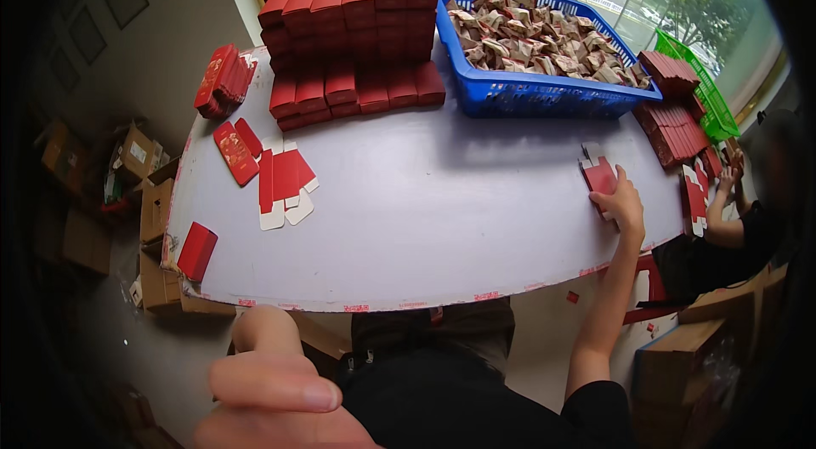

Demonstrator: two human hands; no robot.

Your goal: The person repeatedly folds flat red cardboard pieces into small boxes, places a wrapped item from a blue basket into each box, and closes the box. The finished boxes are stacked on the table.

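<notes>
My right hand [619, 201] is at the right of the table, thumb and fingers on a small stack of flat red carton blanks [599, 180] with white flaps. My left hand [280, 398] is raised close to the camera at the lower left, away from the table. Its fingers look bent, the frame's bottom edge cuts it off, and I see nothing in it. Several unfolded red cartons [284, 178] lie on the left of the white table [408, 213]. Beside them are a printed red sleeve [236, 152] and, nearer the front corner, a single red box [197, 251].
Red boxes [357, 34] are stacked along the back. A blue plastic basket [542, 95] holds many small wrapped packets [529, 34]. Printed red pieces [220, 82] are piled at back left. Red cartons [672, 130] and a green basket [707, 95] stand right, near another person's hands [730, 175].
</notes>
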